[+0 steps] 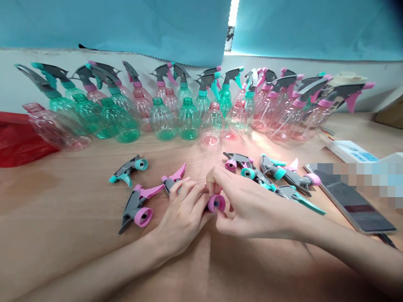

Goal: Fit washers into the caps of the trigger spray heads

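My left hand [185,209] is wrapped round a grey and pink spray trigger head [216,204], whose pink collar faces me. The fingers of my right hand [242,203] are curled at that collar, thumb below and index finger above. Most of the head's grey body is hidden under my left hand; a pink lever and grey end show past the fingers. To the left lie a pink-collared spray head [135,209] and a teal-collared one [128,170]. Several more spray heads [283,172] lie in a loose pile beyond my right hand.
Across the back stand several clear green bottles [164,119] and pink bottles [212,123], some open-necked, others topped with spray heads. A phone [352,199] with a cable lies at right, near a white power strip [352,152]. A red bag [22,140] sits at far left.
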A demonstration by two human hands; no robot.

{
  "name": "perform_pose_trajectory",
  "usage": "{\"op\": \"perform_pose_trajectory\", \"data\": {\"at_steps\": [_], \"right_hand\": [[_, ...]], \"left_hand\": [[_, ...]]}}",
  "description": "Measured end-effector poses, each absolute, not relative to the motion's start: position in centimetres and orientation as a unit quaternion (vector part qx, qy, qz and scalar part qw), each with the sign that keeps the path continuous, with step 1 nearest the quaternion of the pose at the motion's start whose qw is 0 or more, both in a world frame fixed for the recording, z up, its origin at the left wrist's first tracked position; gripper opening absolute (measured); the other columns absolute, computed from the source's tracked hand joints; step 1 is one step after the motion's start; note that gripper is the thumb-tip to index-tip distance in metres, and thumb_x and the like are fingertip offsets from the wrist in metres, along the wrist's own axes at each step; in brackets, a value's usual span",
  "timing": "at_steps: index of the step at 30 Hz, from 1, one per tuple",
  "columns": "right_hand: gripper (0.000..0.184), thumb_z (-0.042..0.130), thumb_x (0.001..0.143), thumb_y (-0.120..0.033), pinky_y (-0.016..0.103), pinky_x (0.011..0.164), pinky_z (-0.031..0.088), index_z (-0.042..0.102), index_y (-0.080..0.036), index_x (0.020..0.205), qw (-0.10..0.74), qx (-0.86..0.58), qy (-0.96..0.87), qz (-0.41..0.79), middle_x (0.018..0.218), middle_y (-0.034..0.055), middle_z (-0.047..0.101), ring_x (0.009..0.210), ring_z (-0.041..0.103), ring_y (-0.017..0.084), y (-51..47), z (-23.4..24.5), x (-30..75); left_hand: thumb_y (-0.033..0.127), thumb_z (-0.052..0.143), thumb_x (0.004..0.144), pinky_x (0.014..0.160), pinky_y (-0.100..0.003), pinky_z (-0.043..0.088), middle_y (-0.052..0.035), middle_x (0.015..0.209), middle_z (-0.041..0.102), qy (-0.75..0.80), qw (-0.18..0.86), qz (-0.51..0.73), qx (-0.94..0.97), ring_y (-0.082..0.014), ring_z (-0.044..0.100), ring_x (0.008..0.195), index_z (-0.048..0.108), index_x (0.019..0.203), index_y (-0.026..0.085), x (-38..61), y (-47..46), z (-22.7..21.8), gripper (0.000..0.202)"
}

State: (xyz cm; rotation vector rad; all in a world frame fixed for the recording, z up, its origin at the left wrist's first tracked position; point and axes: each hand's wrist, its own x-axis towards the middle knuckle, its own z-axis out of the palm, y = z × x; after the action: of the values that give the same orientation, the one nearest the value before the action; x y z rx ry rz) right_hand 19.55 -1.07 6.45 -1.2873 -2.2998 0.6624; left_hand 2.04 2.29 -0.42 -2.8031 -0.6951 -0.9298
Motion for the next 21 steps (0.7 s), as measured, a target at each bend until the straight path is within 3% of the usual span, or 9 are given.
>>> {"op": "perform_pose_trajectory", "data": {"at_steps": [7,15,21], "right_hand": [[0.021,0.050,0.067,-0.015,0.027,0.055,0.032,0.037,-0.022,0.081,0.218,-0.513,-0.784,0.273,0.079,-0.0015,0.046,0.065,0.043,0.013,-0.5,6.1,19.3],[0.026,0.046,0.064,-0.007,0.028,0.057,0.030,0.030,-0.022,0.079,0.252,-0.480,-0.815,0.204,0.073,-0.0039,0.039,0.062,0.039,0.012,-0.9,5.3,18.6],[0.024,0.048,0.065,-0.011,0.026,0.054,0.028,0.032,-0.022,0.079,0.255,-0.516,-0.788,0.220,0.071,-0.0043,0.038,0.060,0.037,0.012,-0.5,5.0,18.6]], "left_hand": [[0.019,0.042,0.096,0.088,-0.041,0.033,-0.0111,0.096,0.064,-0.258,0.047,-0.309,-0.914,-0.0253,0.050,0.096,0.061,0.097,0.009,1.9,2.3,-0.4,0.021],[0.020,0.039,0.096,0.085,-0.041,0.033,-0.0110,0.089,0.063,-0.259,0.053,-0.308,-0.914,-0.0254,0.050,0.092,0.062,0.092,0.010,2.2,2.4,-0.3,0.026],[0.020,0.042,0.095,0.086,-0.042,0.032,-0.0115,0.094,0.064,-0.269,0.054,-0.300,-0.914,-0.0260,0.049,0.094,0.061,0.097,0.009,1.9,2.3,-0.5,0.022]]}}
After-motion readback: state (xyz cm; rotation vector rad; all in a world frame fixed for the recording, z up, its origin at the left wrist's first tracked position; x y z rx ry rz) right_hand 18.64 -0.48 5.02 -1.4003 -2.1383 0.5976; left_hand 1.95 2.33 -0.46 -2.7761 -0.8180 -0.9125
